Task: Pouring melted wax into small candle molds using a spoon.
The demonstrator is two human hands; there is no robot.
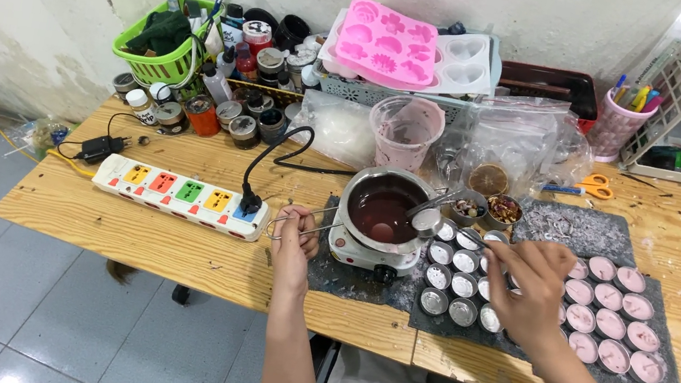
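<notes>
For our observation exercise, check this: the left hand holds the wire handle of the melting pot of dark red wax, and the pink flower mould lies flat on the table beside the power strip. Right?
Not quite. The head view shows the pink flower mould propped on the clutter at the back of the table, against the wall, far from the power strip. The rest holds: the left hand grips the wire handle of the melting pot.

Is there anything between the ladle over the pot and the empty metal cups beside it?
Nothing visible does. The ladle hangs at the pot rim, directly next to the empty cups. The right hand rests over the cups' right side, not in the path.
</notes>
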